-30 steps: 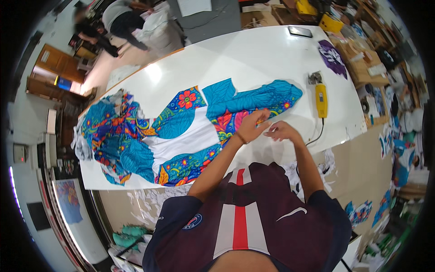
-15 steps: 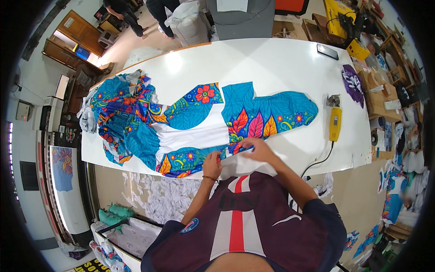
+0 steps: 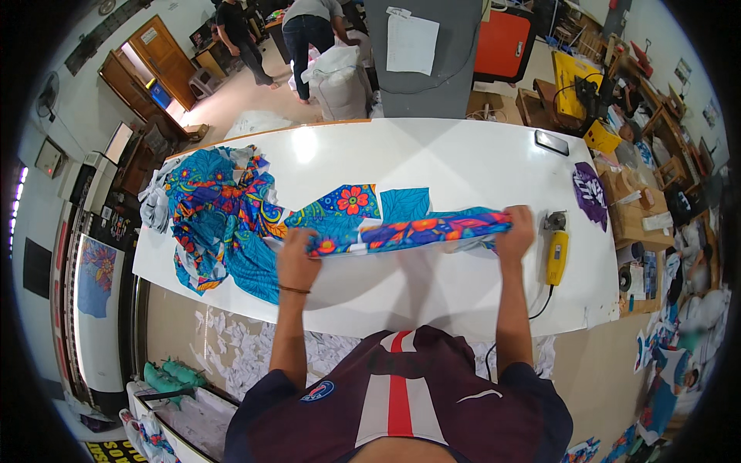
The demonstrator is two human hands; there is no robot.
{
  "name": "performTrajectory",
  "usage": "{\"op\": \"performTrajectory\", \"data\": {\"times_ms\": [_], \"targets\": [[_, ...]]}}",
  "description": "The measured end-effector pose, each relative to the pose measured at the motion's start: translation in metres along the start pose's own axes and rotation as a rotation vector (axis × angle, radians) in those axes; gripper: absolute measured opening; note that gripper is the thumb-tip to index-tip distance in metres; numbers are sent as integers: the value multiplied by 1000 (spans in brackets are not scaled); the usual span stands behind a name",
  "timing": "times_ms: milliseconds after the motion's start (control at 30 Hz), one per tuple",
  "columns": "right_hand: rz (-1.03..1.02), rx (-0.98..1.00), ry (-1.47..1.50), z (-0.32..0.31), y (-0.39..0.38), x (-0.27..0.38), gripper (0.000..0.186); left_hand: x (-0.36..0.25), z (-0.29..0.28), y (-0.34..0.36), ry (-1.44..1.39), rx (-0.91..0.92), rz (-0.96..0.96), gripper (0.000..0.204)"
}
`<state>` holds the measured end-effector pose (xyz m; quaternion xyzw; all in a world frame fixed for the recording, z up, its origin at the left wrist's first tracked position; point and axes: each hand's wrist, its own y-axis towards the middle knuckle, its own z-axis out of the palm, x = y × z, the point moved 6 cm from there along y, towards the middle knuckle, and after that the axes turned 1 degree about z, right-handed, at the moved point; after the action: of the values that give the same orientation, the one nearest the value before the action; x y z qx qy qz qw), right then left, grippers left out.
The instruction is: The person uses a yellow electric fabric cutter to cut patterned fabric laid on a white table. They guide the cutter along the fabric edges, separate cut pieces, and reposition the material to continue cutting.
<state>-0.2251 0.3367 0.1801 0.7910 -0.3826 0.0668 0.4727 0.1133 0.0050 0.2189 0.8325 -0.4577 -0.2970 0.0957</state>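
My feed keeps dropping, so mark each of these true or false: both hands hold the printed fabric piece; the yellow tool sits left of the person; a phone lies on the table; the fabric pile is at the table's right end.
1. Both hands hold the printed fabric piece. True: the left hand and right hand grip its two ends.
2. The yellow tool sits to the person's left. False: it lies right of the right hand.
3. A phone lies on the table. True, near the far right corner.
4. The fabric pile is at the right end. False: the left end.
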Motion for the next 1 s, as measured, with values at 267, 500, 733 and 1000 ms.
{"op": "performTrajectory", "data": {"times_ms": [267,500,733,1000], "targets": [[-194,-537,49,-173,95,38,13,30,-184,28,264,-828,22,36],[150,-256,539,-135,142,-135,35,142,-230,48,391,-832,-147,34],[638,446,1336,30,172,-83,42,224,-91,147,-1133,-178,-528,40],[358,145,1423,-101,223,-28,47,128,-250,133,-633,-651,-65,49]]}}
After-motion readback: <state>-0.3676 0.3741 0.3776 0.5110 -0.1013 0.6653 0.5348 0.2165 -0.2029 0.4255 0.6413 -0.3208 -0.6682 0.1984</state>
